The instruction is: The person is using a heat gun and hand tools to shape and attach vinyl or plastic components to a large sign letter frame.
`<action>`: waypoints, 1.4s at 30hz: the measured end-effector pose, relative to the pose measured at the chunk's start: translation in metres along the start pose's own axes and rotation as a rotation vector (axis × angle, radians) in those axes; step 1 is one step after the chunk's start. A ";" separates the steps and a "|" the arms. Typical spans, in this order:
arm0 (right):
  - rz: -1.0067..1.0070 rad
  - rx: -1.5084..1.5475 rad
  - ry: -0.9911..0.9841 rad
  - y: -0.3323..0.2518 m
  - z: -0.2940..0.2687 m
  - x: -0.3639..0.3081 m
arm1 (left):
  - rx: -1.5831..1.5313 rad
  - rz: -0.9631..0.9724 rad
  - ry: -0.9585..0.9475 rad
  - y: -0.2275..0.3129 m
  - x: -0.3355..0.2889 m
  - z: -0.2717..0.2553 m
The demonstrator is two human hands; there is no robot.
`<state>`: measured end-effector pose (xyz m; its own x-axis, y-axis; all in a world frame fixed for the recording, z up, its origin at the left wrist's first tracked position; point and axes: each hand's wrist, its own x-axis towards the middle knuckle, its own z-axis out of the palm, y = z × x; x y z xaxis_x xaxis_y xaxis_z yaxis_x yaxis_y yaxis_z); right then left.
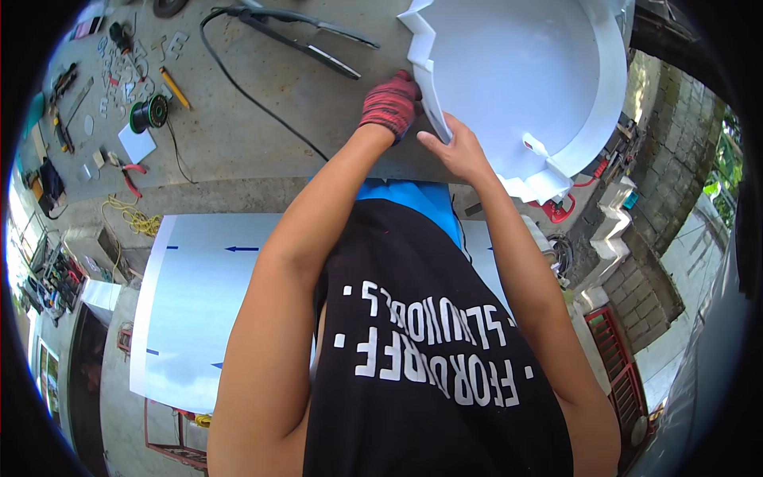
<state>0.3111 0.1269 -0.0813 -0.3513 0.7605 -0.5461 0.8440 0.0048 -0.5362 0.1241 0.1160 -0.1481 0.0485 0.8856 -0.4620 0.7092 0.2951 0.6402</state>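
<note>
I use the grey workbench point(246, 159) as reference. To its right stands a weathered concrete-block wall point(675, 147), with green foliage point(722, 159) showing beyond the wall's far side. Below the workbench at lower right, I observe a red metal frame point(616, 350). Below the workbench at lower left are a dark doorway point(86, 370), a window point(49, 374) and pale concrete floor point(119, 429). Bright daylight reaches the area around the workbench.
</note>
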 end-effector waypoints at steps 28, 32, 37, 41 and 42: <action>-0.037 0.307 -0.065 0.045 -0.035 -0.007 | -1.030 -0.455 0.116 0.021 -0.040 0.043; -0.091 0.214 -0.136 0.038 -0.030 0.010 | -0.892 -0.309 0.145 0.017 -0.043 0.047; -0.023 0.102 -0.169 0.026 -0.035 0.032 | -0.737 -0.210 0.168 0.010 -0.040 0.044; -0.157 -0.423 0.038 0.036 -0.032 0.045 | -0.745 -0.197 0.209 0.005 -0.036 0.047; -0.184 -0.449 0.039 0.038 -0.031 0.050 | -0.756 -0.200 0.216 0.007 -0.036 0.046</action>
<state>0.3383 0.1853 -0.1088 -0.5025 0.7447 -0.4392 0.8640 0.4144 -0.2859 0.1597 0.0701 -0.1555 -0.2210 0.8172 -0.5322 0.0190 0.5492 0.8355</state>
